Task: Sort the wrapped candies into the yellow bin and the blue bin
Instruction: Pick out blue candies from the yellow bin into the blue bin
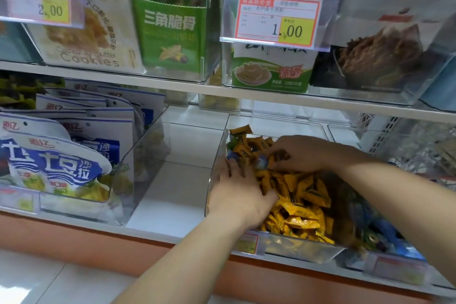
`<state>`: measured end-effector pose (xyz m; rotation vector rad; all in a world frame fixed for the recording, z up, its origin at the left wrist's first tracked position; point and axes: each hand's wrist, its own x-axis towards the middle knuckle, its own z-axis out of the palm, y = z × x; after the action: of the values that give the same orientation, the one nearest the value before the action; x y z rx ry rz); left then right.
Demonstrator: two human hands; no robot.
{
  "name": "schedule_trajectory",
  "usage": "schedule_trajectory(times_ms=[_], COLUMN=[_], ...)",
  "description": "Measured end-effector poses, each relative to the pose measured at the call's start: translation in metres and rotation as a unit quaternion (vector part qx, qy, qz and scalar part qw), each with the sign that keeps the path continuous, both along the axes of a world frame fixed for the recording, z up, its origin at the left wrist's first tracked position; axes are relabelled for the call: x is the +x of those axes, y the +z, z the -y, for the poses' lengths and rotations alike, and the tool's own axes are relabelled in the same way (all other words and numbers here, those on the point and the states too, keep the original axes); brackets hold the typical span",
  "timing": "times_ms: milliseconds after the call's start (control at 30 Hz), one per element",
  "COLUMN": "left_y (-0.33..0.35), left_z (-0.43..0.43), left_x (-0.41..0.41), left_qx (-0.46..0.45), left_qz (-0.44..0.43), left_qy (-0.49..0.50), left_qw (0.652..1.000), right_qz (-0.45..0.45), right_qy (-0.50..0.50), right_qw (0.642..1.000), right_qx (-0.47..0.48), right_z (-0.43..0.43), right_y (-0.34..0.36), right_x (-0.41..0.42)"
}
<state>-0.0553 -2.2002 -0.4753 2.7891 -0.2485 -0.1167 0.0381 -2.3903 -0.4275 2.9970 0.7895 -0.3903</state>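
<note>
Wrapped candies (303,195) heaped in clear bin (291,245) on shelf (172,192): likely light, crinkly, slippery; best pinched at wrapper ends. Left hand (237,190) grip spread flat on pile beside blue candy (232,155); right hand (303,153) grip curled, contents impossible to tell.

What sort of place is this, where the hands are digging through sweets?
Most likely a shop's snack aisle: price tags clipped along the shelf edge, packaged snacks standing in rows, and a clear bin of loose wrapped candies.
</note>
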Motion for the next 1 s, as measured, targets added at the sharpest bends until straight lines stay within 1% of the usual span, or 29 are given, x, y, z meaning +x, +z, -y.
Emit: schedule_trajectory(times_ms=[100, 167, 200, 233, 267, 300, 333, 400, 433, 467, 533, 700, 767, 800, 833, 900, 967, 1000], left_y=[-0.001, -0.001, -0.001, -0.001, -0.001, 0.000, 0.000, 0.001, 0.001, 0.000, -0.001, 0.002, 0.006, 0.010, 0.015, 0.024, 0.033, 0.036], left_z=[0.000, -0.002, -0.003, -0.004, -0.006, -0.006, -0.007, -0.007, -0.007, -0.006, -0.005, -0.003, -0.002, -0.003, -0.004, -0.009, -0.016, -0.021], left_x=[0.005, 0.007, 0.008, 0.007, 0.007, 0.007, 0.006, 0.005, 0.004, 0.003, 0.003, 0.005, 0.003, 0.002, 0.002, 0.005, 0.006, 0.007], left_qx=[0.000, 0.002, 0.005, 0.009, 0.013, 0.018, 0.020, 0.019, 0.015, 0.011, 0.004, -0.033, -0.090, -0.138, -0.193, -0.303, -0.385, -0.403], left_qz=[-0.007, -0.019, -0.023, -0.024, -0.024, -0.022, -0.021, -0.015, -0.009, -0.003, 0.008, 0.013, 0.031, 0.065, 0.111, 0.195, 0.213, 0.212], left_qy=[-0.036, -0.061, -0.072, -0.081, -0.087, -0.091, -0.092, -0.092, -0.090, -0.086, -0.077, -0.047, -0.030, -0.018, -0.005, 0.014, 0.022, 0.028], left_qw=[0.999, 0.998, 0.997, 0.996, 0.996, 0.995, 0.995, 0.995, 0.996, 0.996, 0.997, 0.998, 0.995, 0.988, 0.975, 0.933, 0.898, 0.890], right_qz=[-0.006, 0.020, 0.049, 0.078, 0.090, 0.076, 0.041, -0.022, -0.030, -0.020, 0.006, 0.010, 0.033, 0.052, 0.069, 0.068, 0.038, 0.024], right_qy=[-0.037, -0.047, -0.056, -0.063, -0.065, -0.062, -0.054, -0.039, -0.036, -0.038, -0.054, -0.105, -0.128, -0.136, -0.140, -0.132, -0.111, -0.100], right_qw=[0.998, 0.996, 0.996, 0.995, 0.988, 0.982, 0.982, 0.992, 0.995, 0.997, 0.993, 0.974, 0.955, 0.939, 0.919, 0.870, 0.829, 0.822], right_qx=[-0.057, -0.071, -0.039, 0.026, 0.105, 0.163, 0.179, 0.117, 0.082, 0.069, 0.103, 0.200, 0.265, 0.310, 0.361, 0.470, 0.546, 0.560], right_z=[0.023, 0.030, 0.029, 0.025, 0.018, 0.008, -0.003, -0.022, -0.028, -0.031, -0.030, -0.013, -0.008, -0.007, -0.007, -0.012, -0.023, -0.030], right_y=[0.013, 0.021, 0.024, 0.024, 0.023, 0.021, 0.018, 0.007, 0.002, -0.001, -0.003, 0.002, 0.009, 0.014, 0.019, 0.027, 0.029, 0.028], right_x=[-0.007, -0.008, -0.008, -0.007, -0.005, -0.004, -0.002, 0.001, 0.002, 0.004, 0.006, -0.001, -0.011, -0.016, -0.022, -0.033, -0.041, -0.043])
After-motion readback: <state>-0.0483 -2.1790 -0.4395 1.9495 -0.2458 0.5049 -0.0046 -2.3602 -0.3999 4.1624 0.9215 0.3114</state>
